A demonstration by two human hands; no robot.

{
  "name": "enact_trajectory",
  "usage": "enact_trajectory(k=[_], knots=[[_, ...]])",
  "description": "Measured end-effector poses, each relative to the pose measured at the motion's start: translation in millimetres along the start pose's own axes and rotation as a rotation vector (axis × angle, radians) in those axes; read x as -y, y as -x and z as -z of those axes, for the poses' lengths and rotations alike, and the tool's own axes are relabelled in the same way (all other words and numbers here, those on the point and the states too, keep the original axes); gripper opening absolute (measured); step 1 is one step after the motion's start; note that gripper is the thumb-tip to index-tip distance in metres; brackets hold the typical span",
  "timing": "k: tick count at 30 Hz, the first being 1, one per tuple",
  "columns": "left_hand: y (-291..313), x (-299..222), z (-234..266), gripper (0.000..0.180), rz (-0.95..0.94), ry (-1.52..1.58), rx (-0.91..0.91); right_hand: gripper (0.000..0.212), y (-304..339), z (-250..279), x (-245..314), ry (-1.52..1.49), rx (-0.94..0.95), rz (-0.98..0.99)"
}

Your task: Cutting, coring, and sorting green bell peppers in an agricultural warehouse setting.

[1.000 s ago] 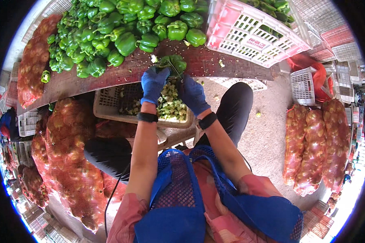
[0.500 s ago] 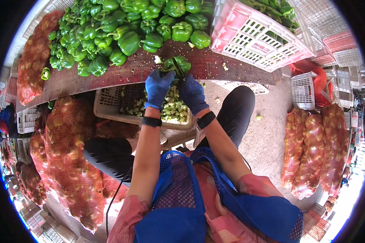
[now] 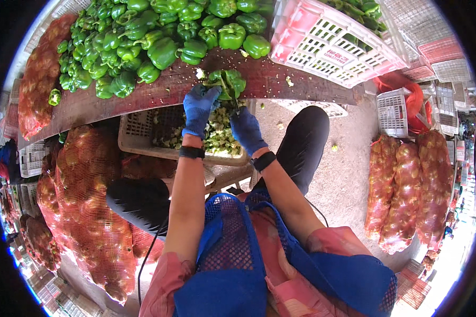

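Observation:
My left hand (image 3: 200, 108), in a blue knit glove, is closed on the left side of a green bell pepper (image 3: 237, 80) at the table's near edge. In my right hand (image 3: 247, 128), gloved alike, is a knife (image 3: 228, 87) with a narrow dark blade, its tip pointing away from me. The blade lies against the pepper, which looks cut open; how deep it goes I cannot tell. Below my hands, a plastic crate (image 3: 158, 150) holds pale green pepper scraps (image 3: 222, 134).
Many whole peppers (image 3: 164, 53) are heaped on the reddish table (image 3: 158, 98). A white and pink crate (image 3: 336, 45) of green peppers stands on its right. Red mesh sacks (image 3: 92, 206) fill the left side; more sacks (image 3: 402, 193) stand on the right floor.
My right hand has drawn back toward me and apart from my left. The knife blade stands more upright in view, and the pepper looks more opened. The view has shifted slightly.

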State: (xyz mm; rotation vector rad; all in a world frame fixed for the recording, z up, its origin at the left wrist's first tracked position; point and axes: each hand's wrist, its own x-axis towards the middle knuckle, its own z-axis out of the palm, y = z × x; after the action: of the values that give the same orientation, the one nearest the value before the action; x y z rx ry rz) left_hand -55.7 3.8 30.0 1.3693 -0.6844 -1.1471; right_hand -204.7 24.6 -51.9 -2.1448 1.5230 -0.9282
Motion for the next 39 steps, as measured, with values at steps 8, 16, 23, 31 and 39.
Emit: enact_trajectory(k=[8,16,23,31,39], knots=[[-11.2,16.2,27.1,0.022,0.017,-0.097,0.098,0.024,-45.4,72.6,2.1,-1.123,0.716,-0.536],[-17.9,44.6,29.3,0.022,0.124,0.321,0.022,0.034,-66.2,89.1,-25.9,-1.453,0.9,-0.702],[-21.6,-4.1,11.6,0.042,-0.003,0.015,-0.054,0.025,-79.2,96.5,-11.8,-1.125,0.929,-0.502],[-15.7,-12.6,7.0,0.033,0.03,0.017,0.177,0.024,-80.5,84.9,-26.7,-1.107,0.809,-0.565],[15.7,1.8,50.3,0.026,0.052,0.23,0.093,0.019,-88.1,93.7,-3.9,-1.123,0.798,-0.624]])
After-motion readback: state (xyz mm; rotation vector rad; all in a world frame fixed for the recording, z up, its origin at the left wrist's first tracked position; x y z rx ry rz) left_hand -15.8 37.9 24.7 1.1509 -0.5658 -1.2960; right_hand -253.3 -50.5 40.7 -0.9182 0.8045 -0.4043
